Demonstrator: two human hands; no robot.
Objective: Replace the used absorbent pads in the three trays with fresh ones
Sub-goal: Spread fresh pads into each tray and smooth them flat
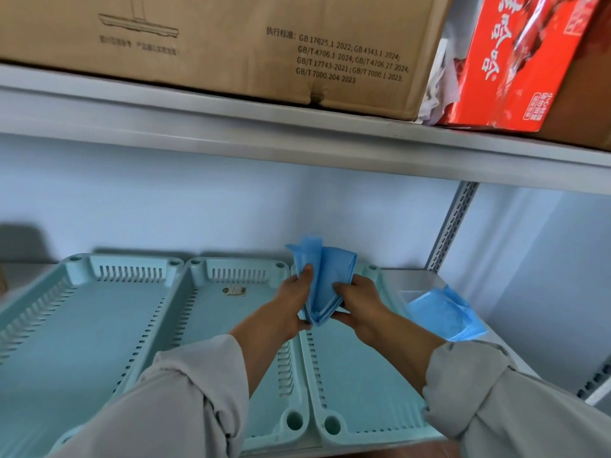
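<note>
— Writing first: what can you read?

— On the carton (215,44), top shelf (231,127), printed codes: "GB 17625.1 2022; GB 4343.1 2024; GB/T 4706.1 2024; GB/T 4706.27 2024; GB/T 17743-2021; GB/T 7000.1 2023; GB/T 7000.204 2023", plus a line drawing of a long flat fixture. Beside it a glossy red box (515,61) with white characters too tilted to read.

— And the trays?

— Three pale teal plastic trays sit side by side on the lower shelf (515,358), rectangular, with slotted walls and round holes at the corners: left tray (66,325), middle tray (215,309), right tray (357,375). Their floors look bare; the middle one carries a small sticker near its far wall, unreadable.

— Where is the pad?

— A folded blue pad (325,285), thin and cloth-like, is held above the gap between the middle and right trays. The left hand (291,305) pinches its left edge, thumb on top; the right hand (360,305) grips the right side, fingers curled round the folds.

— Any more pads?

— A stack (446,315) of blue ones lies on the shelf just right of the right tray. Both sleeves are grey fabric.
</note>
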